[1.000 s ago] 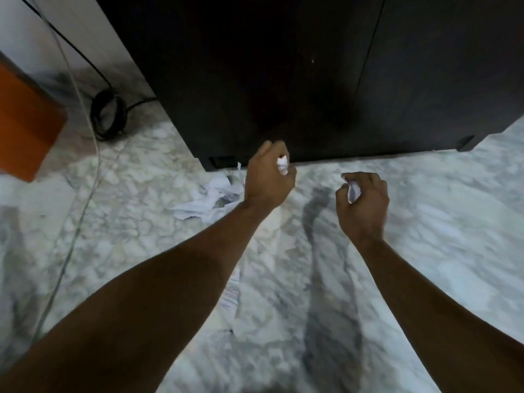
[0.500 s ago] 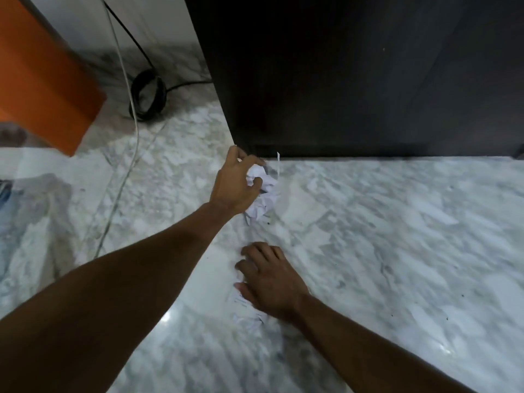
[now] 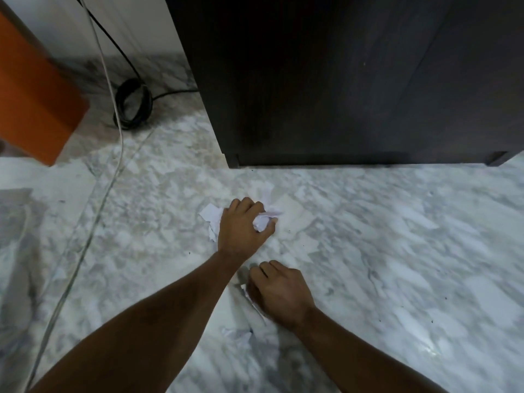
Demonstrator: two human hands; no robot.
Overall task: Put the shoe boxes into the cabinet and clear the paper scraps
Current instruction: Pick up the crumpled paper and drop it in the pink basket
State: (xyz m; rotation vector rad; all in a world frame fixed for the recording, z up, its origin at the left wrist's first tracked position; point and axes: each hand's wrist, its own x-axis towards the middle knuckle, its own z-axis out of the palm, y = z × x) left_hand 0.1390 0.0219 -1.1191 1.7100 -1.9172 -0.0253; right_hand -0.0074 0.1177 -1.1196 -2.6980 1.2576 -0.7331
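Hands: two, low over the marble floor (image 3: pixel 397 251).
Left hand (image 3: pixel 241 225): fingers curled round crumpled paper scraps (image 3: pixel 262 221).
Right hand (image 3: pixel 279 290): curled onto one scrap (image 3: pixel 251 299).
Loose scraps: one (image 3: pixel 236 336).
Cabinet (image 3: pixel 340 80): one.

i only get one head-worn wide-angle view, looking steeply down and forward, close over the marble floor (image 3: pixel 397 251) facing the dark cabinet (image 3: pixel 340 80) base.

Dim indoor light is falling unevenly: the floor (image 3: pixel 397 251) is catching a bright glare patch at lower right, while the cabinet (image 3: pixel 340 80) is sinking into near-black. Motion blur is smearing the marble veins, and wide-angle distortion is bending the cable (image 3: pixel 85 222) at left.
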